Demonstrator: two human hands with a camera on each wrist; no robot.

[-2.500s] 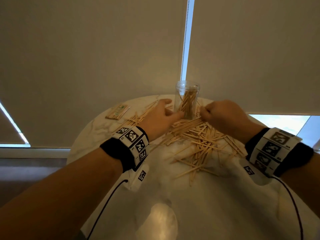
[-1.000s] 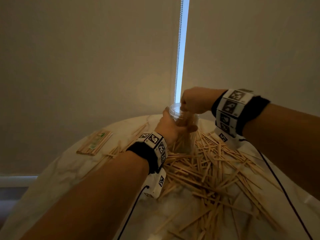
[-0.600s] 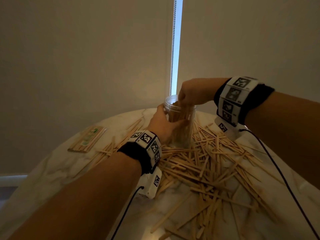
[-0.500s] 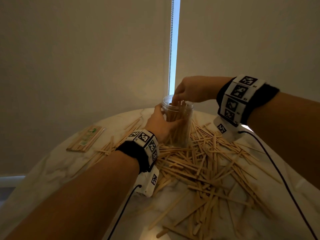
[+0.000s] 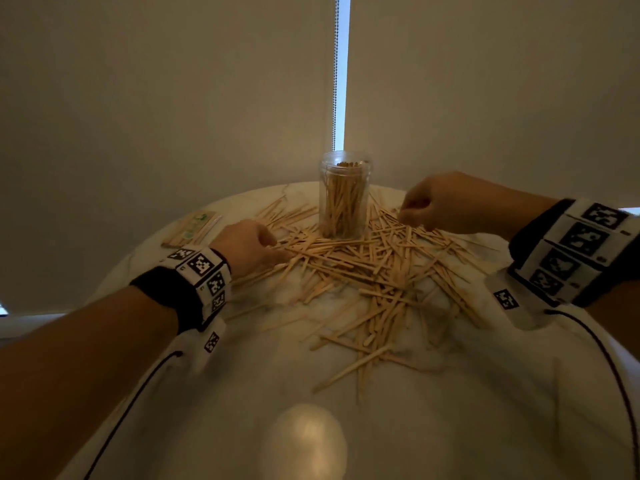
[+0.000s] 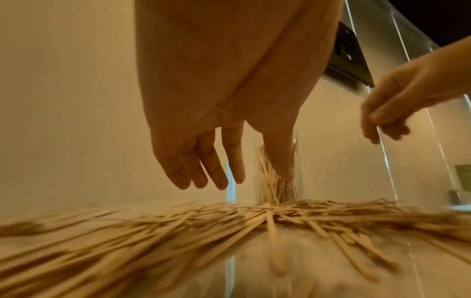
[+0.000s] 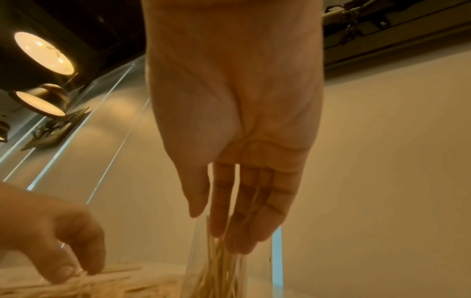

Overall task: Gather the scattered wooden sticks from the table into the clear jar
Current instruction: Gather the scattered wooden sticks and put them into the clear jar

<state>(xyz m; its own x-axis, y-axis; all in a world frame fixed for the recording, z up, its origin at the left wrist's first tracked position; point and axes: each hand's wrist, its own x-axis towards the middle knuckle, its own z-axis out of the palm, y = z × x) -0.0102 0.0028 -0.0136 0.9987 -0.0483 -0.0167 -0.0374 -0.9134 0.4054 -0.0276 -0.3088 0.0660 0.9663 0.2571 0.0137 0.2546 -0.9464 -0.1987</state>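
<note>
Wooden sticks [image 5: 374, 271] lie scattered in a loose heap across the middle of the round pale surface [image 5: 485, 393], and many more stand upright inside the clear jar [image 5: 343, 195], which sits at the far edge of the heap, upright and with no lid on it. We see both forearms reaching forward from the near side, each with a band of black-and-white markers at the wrist.

Our left hand [image 5: 247, 249] is low at the left edge of the heap, palm down. From the left wrist view its fingers [image 6: 216, 173] hang straight and relaxed, slightly spread, holding nothing, just above the sticks (whether the tips touch any stick we cannot tell, as that part is blurred).

Our right hand [image 5: 446, 202] is to the right of the jar, raised a little over the heap and apart from the jar. From the head view its fingers look bent downward; from the right wrist view they hang long and loose, close together, with nothing plainly between them.

Both wrist views are smeared low down, so single sticks there are hard to make out. The jar's base is partly hidden by sticks. A small flat packet [image 5: 192, 230] lies at the far left of the surface; its print is too small to read.
</note>
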